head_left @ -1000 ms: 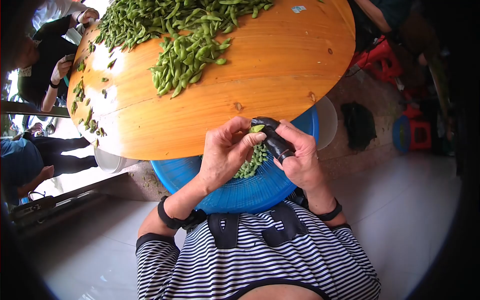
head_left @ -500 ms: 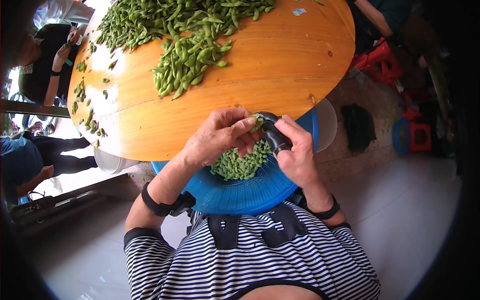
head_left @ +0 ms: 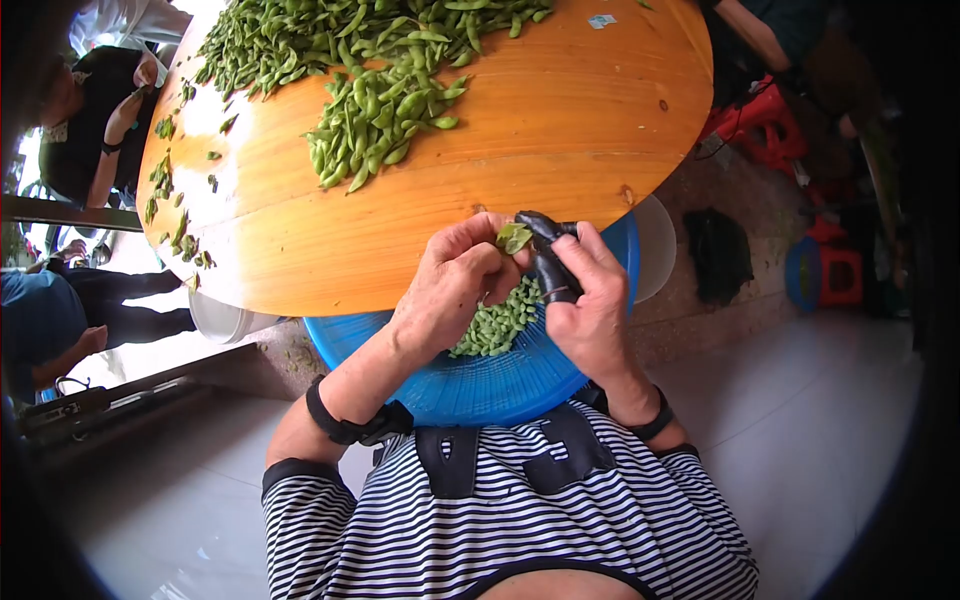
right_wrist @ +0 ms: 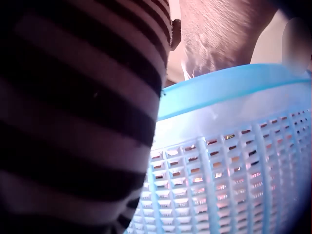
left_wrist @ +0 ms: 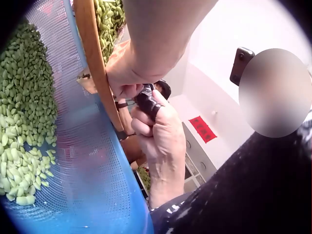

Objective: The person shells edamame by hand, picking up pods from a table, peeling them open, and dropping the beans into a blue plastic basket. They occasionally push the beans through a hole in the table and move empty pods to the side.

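Observation:
In the head view, the left hand [head_left: 448,282] pinches a green pod [head_left: 514,238] between thumb and finger, over the near edge of the wooden table. The right hand [head_left: 590,305] is close beside it, with black coverings [head_left: 550,262] on thumb and forefinger whose tips are at the pod. Its other fingers are curled. Below both hands, shelled green beans [head_left: 492,328] lie in a blue basket [head_left: 462,393]. The left wrist view shows the right hand [left_wrist: 163,130] meeting the left hand [left_wrist: 127,68]; the pod is hidden there.
A large heap of pods [head_left: 290,45] and a smaller pile [head_left: 375,120] lie on the wooden table [head_left: 540,130]. Scraps lie along its left side. Other people are at the left and upper right. Red stools [head_left: 770,125] and a pale bucket [head_left: 655,248] stand at the right.
The left hand first moved up and left, showing more beans, then came back right toward the black-covered fingers. The pod between the hands now looks wider and flatter. The right hand has shifted slightly.

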Available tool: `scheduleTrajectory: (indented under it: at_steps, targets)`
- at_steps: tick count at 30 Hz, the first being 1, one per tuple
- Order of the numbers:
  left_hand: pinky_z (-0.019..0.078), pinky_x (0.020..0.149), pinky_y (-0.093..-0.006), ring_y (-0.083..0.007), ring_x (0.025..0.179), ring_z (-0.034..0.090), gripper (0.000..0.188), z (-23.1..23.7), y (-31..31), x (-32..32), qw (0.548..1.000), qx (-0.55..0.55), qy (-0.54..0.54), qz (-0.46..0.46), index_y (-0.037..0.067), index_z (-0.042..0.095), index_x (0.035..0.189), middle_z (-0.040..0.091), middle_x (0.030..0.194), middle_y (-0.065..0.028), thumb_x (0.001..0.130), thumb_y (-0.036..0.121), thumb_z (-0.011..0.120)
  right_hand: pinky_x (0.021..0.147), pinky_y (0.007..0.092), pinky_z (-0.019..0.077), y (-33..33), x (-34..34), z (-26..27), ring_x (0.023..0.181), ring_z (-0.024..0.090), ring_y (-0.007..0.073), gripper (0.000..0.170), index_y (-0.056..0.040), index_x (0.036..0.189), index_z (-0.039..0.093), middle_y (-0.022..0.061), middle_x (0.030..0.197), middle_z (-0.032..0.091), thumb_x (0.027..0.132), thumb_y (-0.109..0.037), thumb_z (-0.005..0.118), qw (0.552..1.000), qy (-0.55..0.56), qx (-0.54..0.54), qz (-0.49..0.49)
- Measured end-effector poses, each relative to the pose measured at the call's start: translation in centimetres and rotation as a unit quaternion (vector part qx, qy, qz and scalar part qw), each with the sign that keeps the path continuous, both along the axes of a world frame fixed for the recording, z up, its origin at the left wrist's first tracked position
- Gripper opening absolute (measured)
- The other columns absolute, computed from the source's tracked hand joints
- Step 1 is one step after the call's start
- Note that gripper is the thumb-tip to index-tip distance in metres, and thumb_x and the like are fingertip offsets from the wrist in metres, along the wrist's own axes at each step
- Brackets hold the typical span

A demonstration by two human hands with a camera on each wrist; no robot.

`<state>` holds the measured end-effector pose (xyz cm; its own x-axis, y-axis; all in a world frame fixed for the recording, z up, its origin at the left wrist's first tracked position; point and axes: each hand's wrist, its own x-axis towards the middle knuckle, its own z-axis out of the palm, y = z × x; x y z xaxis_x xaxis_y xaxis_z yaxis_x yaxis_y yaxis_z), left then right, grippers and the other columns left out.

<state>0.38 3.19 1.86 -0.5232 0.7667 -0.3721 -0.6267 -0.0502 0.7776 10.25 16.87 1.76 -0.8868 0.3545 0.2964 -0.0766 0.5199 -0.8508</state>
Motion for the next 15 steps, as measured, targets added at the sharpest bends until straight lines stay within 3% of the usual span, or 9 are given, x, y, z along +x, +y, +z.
scheduleTrajectory:
  at_steps: [4,6,8,10,11,12,13,14,15]
  targets:
    - [0.0471,0.071,-0.0250,-0.0137,0.081,0.057,0.043,-0.4,-0.3,0.0,0.993,0.072,-0.090,-0.014,0.000,0.049,0.131,0.064,0.103,-0.0118,0.087,-0.001,0.046,0.057,0.0208,0.0381,2.3,1.4,0.1,0.069,0.046,0.0081,0.036,0.0038,0.098,0.063,0.0016,0.082,0.050,0.070,0.011,0.042,0.959,-0.084,-0.270,0.004]
    - [0.0481,0.078,-0.0278,-0.0167,0.089,0.059,0.039,-0.7,-0.8,0.0,0.990,0.090,-0.098,-0.038,0.000,0.052,0.127,0.064,0.107,-0.0126,0.089,0.002,0.047,0.051,0.0172,0.0345,4.2,2.7,0.5,0.068,0.044,0.0039,0.043,0.0028,0.106,0.064,0.0001,0.087,0.055,0.071,0.011,0.041,0.918,-0.065,-0.391,-0.011]
    - [0.0491,0.085,-0.0306,-0.0198,0.097,0.061,0.035,-0.7,-1.7,-0.3,0.986,0.109,-0.108,-0.064,-0.001,0.055,0.124,0.064,0.111,-0.0134,0.090,0.004,0.047,0.047,0.0137,0.0311,6.8,4.6,0.3,0.068,0.044,0.0011,0.049,0.0021,0.116,0.061,0.0027,0.093,0.060,0.072,0.010,0.040,0.906,-0.023,-0.419,-0.055]
    - [0.0484,0.092,-0.0325,-0.0216,0.105,0.062,0.025,-0.3,-2.7,-1.0,0.952,0.045,0.140,-0.268,-0.001,0.061,0.116,0.065,0.112,-0.0111,0.093,0.007,0.052,0.050,0.0219,0.0413,10.5,6.4,0.5,0.065,0.053,0.0126,0.051,0.0043,0.119,0.058,0.0117,0.093,0.064,0.071,0.011,0.041,0.949,-0.133,-0.264,-0.110]
    - [0.0494,0.092,-0.0327,-0.0213,0.103,0.064,0.018,0.2,-2.7,-1.6,0.892,0.025,0.307,-0.332,0.002,0.067,0.104,0.068,0.107,-0.0102,0.091,0.011,0.058,0.057,0.0267,0.0441,12.0,7.2,-0.3,0.065,0.054,0.0218,0.050,0.0053,0.117,0.058,0.0164,0.091,0.062,0.070,0.011,0.042,0.974,-0.169,-0.025,-0.152]
    - [0.0494,0.092,-0.0327,-0.0213,0.103,0.064,0.018,1.0,-2.5,-2.3,0.891,0.026,0.308,-0.332,0.002,0.067,0.104,0.068,0.107,-0.0102,0.091,0.011,0.058,0.063,0.0315,0.0469,13.2,7.9,-1.3,0.065,0.055,0.0309,0.048,0.0063,0.115,0.057,0.0211,0.088,0.061,0.070,0.012,0.042,0.939,-0.195,0.217,-0.184]
    - [0.0508,0.088,-0.0328,-0.0230,0.098,0.065,0.015,1.8,-2.3,-3.1,0.881,-0.017,0.371,-0.293,0.002,0.068,0.100,0.069,0.103,-0.0110,0.089,0.009,0.060,0.073,0.0348,0.0453,13.8,8.4,-1.8,0.071,0.053,0.0420,0.043,0.0068,0.109,0.056,0.0251,0.081,0.055,0.068,0.011,0.044,0.912,-0.226,0.263,-0.218]
    - [0.0522,0.085,-0.0329,-0.0247,0.093,0.067,0.013,2.2,-2.0,-3.9,0.865,-0.061,0.431,-0.248,0.002,0.069,0.097,0.070,0.099,-0.0118,0.087,0.007,0.062,0.073,0.0348,0.0453,14.0,8.6,-1.6,0.071,0.053,0.0420,0.043,0.0068,0.109,0.056,0.0251,0.081,0.055,0.068,0.011,0.044,0.913,-0.224,0.264,-0.216]
    - [0.0540,0.077,-0.0355,-0.0297,0.081,0.066,0.015,1.2,-1.3,-5.2,0.805,-0.084,0.568,-0.148,0.002,0.069,0.097,0.069,0.090,-0.0128,0.083,0.003,0.062,0.074,0.0339,0.0460,13.9,8.3,-0.8,0.073,0.056,0.0410,0.043,0.0071,0.109,0.055,0.0255,0.081,0.057,0.068,0.011,0.045,0.914,-0.268,0.206,-0.225]
